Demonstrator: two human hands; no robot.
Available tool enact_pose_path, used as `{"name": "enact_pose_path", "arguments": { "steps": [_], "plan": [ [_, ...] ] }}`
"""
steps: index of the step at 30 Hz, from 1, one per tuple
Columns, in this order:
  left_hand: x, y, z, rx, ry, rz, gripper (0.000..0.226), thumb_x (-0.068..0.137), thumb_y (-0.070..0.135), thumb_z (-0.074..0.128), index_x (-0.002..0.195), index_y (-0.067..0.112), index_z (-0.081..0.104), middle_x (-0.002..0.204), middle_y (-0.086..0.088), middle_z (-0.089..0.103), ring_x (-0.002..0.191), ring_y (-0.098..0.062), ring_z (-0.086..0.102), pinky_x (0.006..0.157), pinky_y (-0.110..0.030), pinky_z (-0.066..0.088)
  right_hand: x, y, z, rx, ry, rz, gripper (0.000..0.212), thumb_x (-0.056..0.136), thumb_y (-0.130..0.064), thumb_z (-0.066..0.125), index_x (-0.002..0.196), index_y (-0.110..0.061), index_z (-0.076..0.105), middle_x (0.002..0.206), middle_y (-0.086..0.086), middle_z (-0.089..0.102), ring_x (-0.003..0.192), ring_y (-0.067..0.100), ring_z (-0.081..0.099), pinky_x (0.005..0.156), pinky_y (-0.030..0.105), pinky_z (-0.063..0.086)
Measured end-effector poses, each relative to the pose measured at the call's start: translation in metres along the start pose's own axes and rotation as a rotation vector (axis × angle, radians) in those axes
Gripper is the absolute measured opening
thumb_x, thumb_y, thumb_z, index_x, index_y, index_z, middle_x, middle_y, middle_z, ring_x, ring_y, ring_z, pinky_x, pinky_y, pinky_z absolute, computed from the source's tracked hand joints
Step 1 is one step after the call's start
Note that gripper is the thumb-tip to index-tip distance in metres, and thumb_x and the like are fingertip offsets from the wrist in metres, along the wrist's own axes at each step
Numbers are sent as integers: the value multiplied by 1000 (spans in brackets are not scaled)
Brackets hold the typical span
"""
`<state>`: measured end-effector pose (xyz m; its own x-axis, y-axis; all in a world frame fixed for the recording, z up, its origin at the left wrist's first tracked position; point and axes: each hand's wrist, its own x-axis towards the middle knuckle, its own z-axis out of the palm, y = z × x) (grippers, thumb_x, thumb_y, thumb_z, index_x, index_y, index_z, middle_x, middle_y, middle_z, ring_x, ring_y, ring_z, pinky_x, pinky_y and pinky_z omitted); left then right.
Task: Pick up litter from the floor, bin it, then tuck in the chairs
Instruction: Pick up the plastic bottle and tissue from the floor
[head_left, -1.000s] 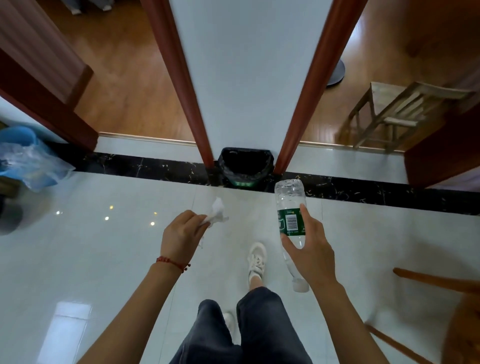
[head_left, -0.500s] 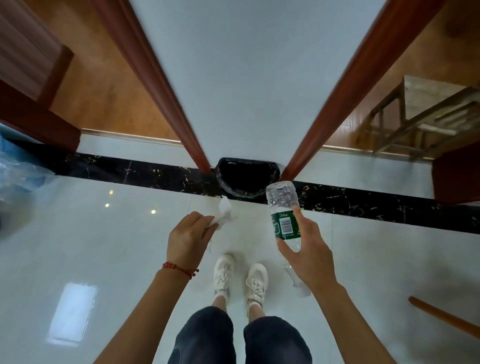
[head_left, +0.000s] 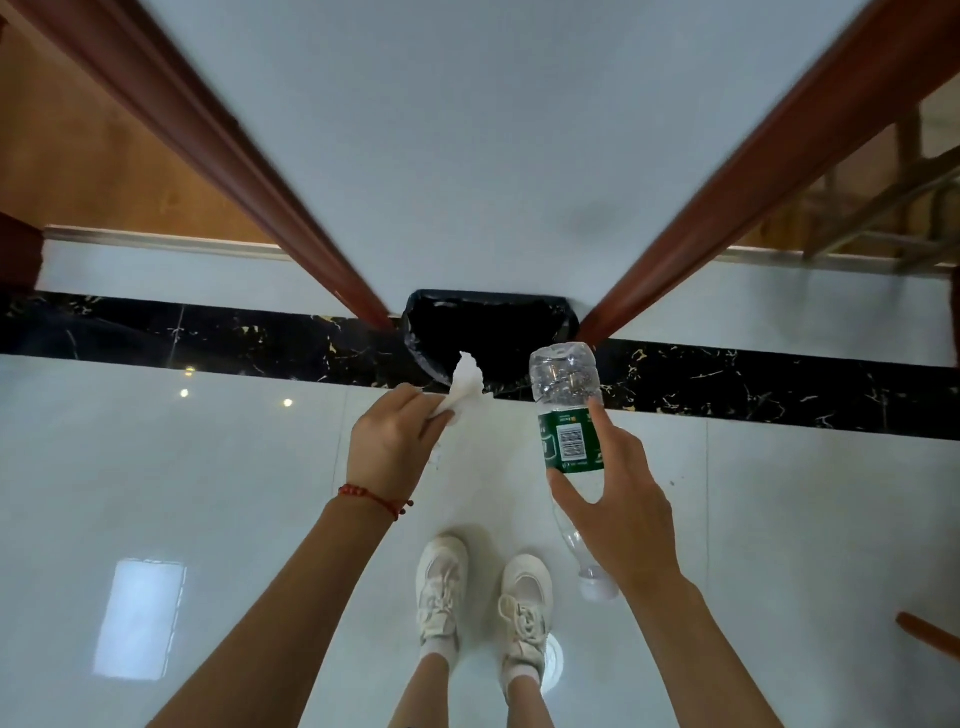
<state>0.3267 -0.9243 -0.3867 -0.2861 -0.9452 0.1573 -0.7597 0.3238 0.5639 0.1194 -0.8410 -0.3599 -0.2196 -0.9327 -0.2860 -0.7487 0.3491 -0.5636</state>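
Note:
A bin with a black liner (head_left: 498, 332) stands on the floor against the white wall pillar, straight ahead of my feet. My left hand (head_left: 389, 447) pinches a crumpled white tissue (head_left: 467, 387) whose tip reaches over the bin's near rim. My right hand (head_left: 618, 504) grips an empty clear plastic bottle (head_left: 566, 410) with a green label, held base forward and cap towards me. The bottle's base hangs just at the bin's right front edge.
Red-brown wooden door frames (head_left: 249, 171) flank the white pillar (head_left: 493, 145) on both sides. A wooden chair (head_left: 893, 208) stands beyond the right doorway. Another chair's edge (head_left: 930, 631) shows at the lower right. A black marble strip (head_left: 208, 338) crosses the glossy white tile floor.
I have stepped closer to the bin and both feet now stand together. Both hands have moved forward, bringing the tissue and the bottle up to the bin's rim.

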Motion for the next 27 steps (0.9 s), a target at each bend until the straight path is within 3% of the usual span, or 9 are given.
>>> {"name": "enact_pose_path", "arguments": {
  "steps": [6,11,16,19,23,27],
  "plan": [
    [44,-37,61,-32,-43,45,31,80,24,52,72,-1,69,61,-11,57,49,-25,53,46,-26,48,11,30,31,49,-21,91,73,81,-40,63,141,-31,23,131,1,45,100,13,53,76,25,41],
    [77,-56,100,-15,-62,23,35,79,26,51,61,-2,63,57,-11,52,46,-24,49,40,-31,47,18,42,40,50,-16,81,72,79,-38,64,131,-48,15,130,-1,46,95,15,56,73,30,45],
    [98,-62,122,17,-70,-28,21,74,15,61,62,-2,61,60,-13,54,50,-26,51,41,-34,47,38,54,49,39,-12,90,74,79,-38,64,141,-31,24,129,0,47,99,16,55,76,29,44],
    [103,-67,129,14,-79,-40,16,73,13,64,77,-2,67,71,-16,61,64,-31,60,50,-40,52,53,54,54,52,8,62,75,79,-38,64,142,-31,23,126,1,49,98,15,55,74,27,42],
    [97,-78,132,129,-126,-27,40,77,17,69,111,-3,61,109,-23,62,101,-40,58,84,-51,48,67,50,63,33,2,35,76,80,-39,64,141,-34,18,129,4,48,104,19,56,75,29,43],
    [67,-84,120,232,-229,-1,54,85,38,47,122,0,55,125,-20,55,117,-38,49,97,-52,37,77,47,70,-44,-63,11,75,83,-43,59,143,-34,14,135,5,42,109,20,53,78,35,48]
  ]
}}
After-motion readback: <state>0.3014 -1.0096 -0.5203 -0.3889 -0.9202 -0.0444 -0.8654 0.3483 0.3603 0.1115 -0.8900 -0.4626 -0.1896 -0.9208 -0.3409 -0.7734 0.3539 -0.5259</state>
